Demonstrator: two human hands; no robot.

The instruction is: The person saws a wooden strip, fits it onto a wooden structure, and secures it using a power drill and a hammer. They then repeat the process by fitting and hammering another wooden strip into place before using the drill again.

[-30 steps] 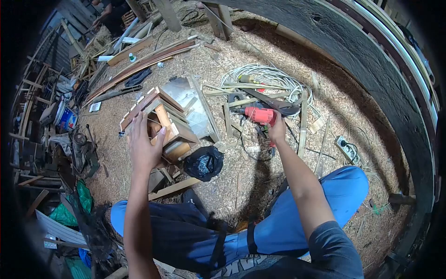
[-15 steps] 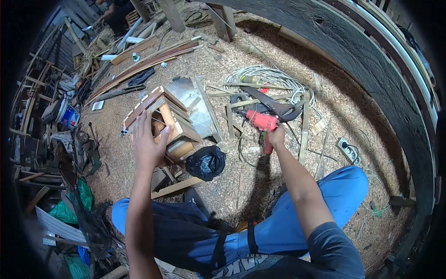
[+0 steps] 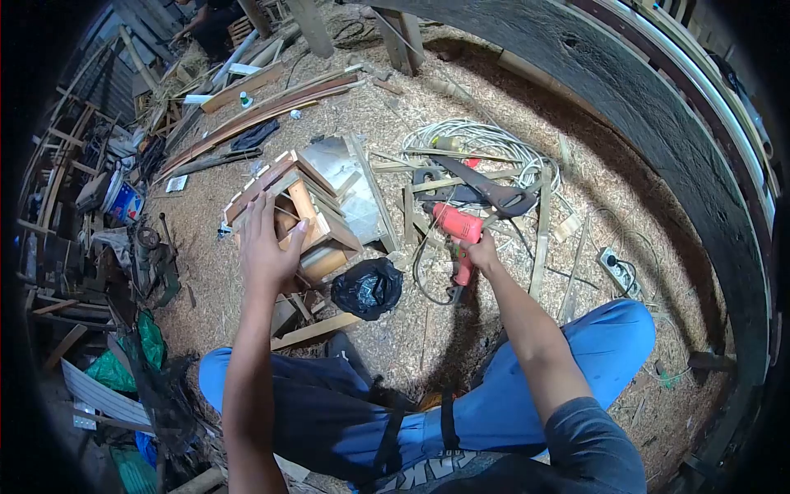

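Observation:
My right hand point(image 3: 481, 253) is wrapped around the handle of a red power drill point(image 3: 457, 224), its nose pointing left and away from me. My left hand point(image 3: 271, 251) lies over the near left side of a small wooden box-like frame point(image 3: 325, 235), fingers stretched out and thumb apart. The palm hides part of that frame. A black plastic bag point(image 3: 367, 288) with its mouth spread sits between the two hands. Just beyond the drill lies a handsaw point(image 3: 485, 185) across some wood strips.
A coil of pale cable point(image 3: 527, 152) lies beyond the saw, and a power strip point(image 3: 613, 267) with a plug is at right. Long planks point(image 3: 255, 123) stretch along the back left. A thick dark beam point(image 3: 609, 74) curves around the right. Another person point(image 3: 212, 29) is far back left.
The drill has been raised and shifted slightly left in my right hand, its handle and cord now showing more. My left hand stays on the wooden frame.

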